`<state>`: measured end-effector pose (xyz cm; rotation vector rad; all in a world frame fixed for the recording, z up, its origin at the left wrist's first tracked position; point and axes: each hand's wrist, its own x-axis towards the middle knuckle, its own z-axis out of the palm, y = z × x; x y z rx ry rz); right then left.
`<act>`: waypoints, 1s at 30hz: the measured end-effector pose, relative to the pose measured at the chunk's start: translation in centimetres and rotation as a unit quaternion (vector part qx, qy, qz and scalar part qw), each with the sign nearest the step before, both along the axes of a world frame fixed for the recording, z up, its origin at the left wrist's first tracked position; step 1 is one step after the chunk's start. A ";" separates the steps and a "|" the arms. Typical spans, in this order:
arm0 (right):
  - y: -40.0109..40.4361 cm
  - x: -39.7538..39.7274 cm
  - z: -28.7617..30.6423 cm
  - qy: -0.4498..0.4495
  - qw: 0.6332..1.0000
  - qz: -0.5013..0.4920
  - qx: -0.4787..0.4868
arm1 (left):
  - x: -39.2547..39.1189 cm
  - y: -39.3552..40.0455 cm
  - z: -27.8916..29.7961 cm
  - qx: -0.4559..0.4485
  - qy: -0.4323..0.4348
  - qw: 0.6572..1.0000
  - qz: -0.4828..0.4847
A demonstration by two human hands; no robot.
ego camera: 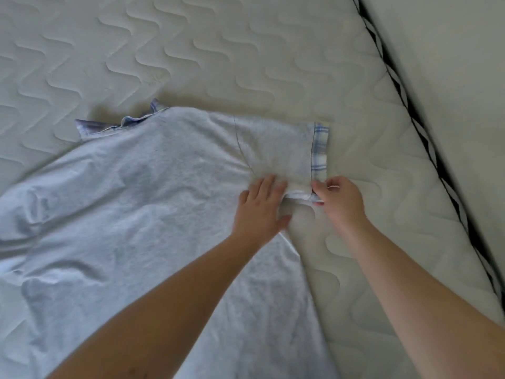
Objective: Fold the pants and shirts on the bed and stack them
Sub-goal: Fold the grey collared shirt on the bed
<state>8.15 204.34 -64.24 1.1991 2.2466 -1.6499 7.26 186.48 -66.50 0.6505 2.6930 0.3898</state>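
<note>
A pale grey shirt (153, 203) lies spread flat, back up, on the quilted bed (191, 50), its plaid collar (109, 125) pointing away from you. Your left hand (261, 206) rests with straight fingers on the cloth at the armpit, probably anchoring it. Your right hand (338, 199) pinches the lower corner of the plaid-cuffed sleeve (278, 151), apparently ready to smooth it or fold it inward.

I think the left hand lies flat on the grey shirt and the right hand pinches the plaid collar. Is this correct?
Not quite. The head view shows the right hand pinching the plaid sleeve cuff, not the collar, which lies far off, untouched. The left hand does lie flat on the grey shirt.
</note>
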 end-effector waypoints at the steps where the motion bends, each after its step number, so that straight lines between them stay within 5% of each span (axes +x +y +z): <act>1: 0.2 0.5 -0.2 0.003 1.000 0.009 0.028 | 0.3 0.1 -0.5 -0.013 -0.002 1.000 -0.008; 7: 0.0 2.9 -1.4 -0.056 0.987 0.109 0.107 | 2.0 -0.8 -2.0 -0.025 0.031 0.998 -0.043; 14: -3.5 6.4 0.2 0.043 0.941 0.126 0.310 | 2.8 -2.9 -2.4 -0.041 0.015 0.999 -0.003; 21: -6.9 13.8 -0.4 -0.068 0.927 0.274 0.248 | 7.4 -9.2 -3.0 -0.092 0.018 0.995 -0.036; 30: -6.1 21.0 0.2 -0.209 0.916 0.289 0.183 | 19.9 -13.9 -2.2 -0.055 0.011 0.998 -0.019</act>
